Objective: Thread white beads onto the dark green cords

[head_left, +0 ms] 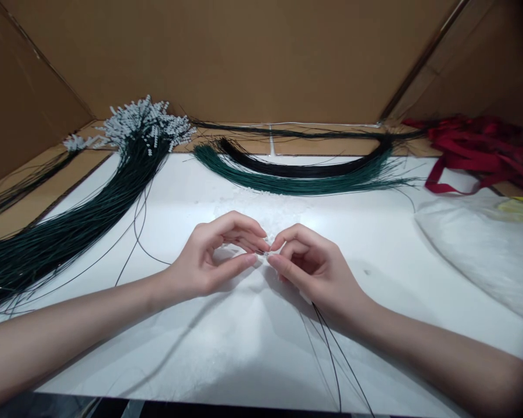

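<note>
Over the middle of the white board, my left hand and my right hand meet at the fingertips. Between them is a tiny pale piece, bead-like but too small to make out fully. My right thumb and index finger pinch at it. Thin dark wires run from under my right hand toward the board's near edge. The left thumb and fingertips close in from the other side; what they grip is mostly hidden. Small white bits lie scattered on the board just beyond my fingers.
Left of my hands lies a thick bundle of green wires tipped with white beads. Curved black wires and green wires lie at the back. To the right are red ribbon and a clear plastic bag. Cardboard walls enclose the board.
</note>
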{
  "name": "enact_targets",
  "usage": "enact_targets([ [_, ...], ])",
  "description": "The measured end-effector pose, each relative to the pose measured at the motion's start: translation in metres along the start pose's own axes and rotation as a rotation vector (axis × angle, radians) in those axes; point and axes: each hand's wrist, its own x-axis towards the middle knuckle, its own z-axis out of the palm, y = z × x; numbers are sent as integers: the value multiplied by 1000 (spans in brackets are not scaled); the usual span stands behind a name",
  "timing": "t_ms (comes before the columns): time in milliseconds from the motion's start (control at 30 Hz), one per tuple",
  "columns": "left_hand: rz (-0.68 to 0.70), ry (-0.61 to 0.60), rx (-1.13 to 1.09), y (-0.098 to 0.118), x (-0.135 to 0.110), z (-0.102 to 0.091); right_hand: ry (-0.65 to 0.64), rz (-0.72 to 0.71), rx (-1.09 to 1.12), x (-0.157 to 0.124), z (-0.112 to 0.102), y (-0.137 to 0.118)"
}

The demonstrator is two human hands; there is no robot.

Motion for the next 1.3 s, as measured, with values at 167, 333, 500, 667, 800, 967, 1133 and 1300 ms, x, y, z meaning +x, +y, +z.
enact_targets([
  [167,17,67,103,-5,2,1,-15,13,-30,0,1,-1],
  [333,48,60,121,-6,3,2,-14,29,-30,0,1,-2],
  [500,46,70,101,-5,4,2,-18,49,40,0,1,-3],
  [667,52,68,82,-6,3,1,-38,46,-4,0,0,-4],
  [800,49,71,71,-6,3,1,-38,27,-70,0,-1,-5],
  [967,56,66,63,-5,3,2,-58,42,-33,0,-1,-3],
  [1133,63,76,93,-8,2,1,-102,56,-35,0,-1,1],
  [1300,74,44,105,-7,1,1,-89,24,-98,0,-1,2],
])
